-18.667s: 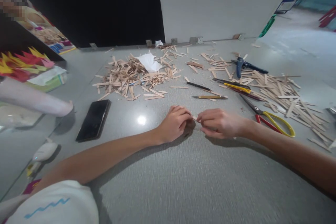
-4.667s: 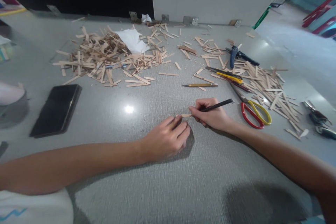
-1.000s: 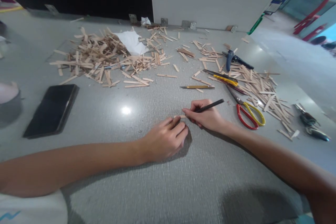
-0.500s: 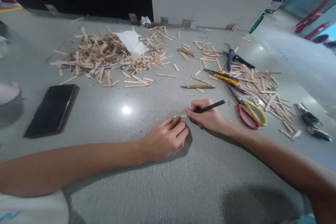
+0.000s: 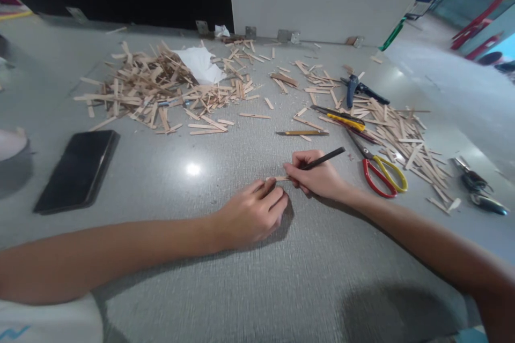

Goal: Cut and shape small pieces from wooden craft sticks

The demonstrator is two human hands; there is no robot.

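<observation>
My left hand (image 5: 255,211) rests on the grey table, fingers curled, with its fingertips pressing down a short flat wooden stick (image 5: 278,178). Just to the right, my right hand (image 5: 317,177) grips a slim black pen (image 5: 329,157) in a writing hold. Its tip is hidden behind my fingers, so I cannot tell whether it touches the wood. The right fingertips meet the stick's right end. Beyond the hands lies a yellow-brown craft knife (image 5: 303,133), and to the right are scissors (image 5: 367,151) with red and yellow handles.
A large heap of wooden sticks (image 5: 140,86) with white paper (image 5: 201,64) spreads at the back left. More sticks (image 5: 402,128) lie right, near a yellow-and-black cutter (image 5: 346,120) and dark blue pliers (image 5: 354,88). A phone (image 5: 78,169) lies left. An upright panel (image 5: 322,0) borders the back.
Both hands keep almost the same place and grip. The black pen is tilted slightly more upward at its back end. The whole view has shifted very slightly.
</observation>
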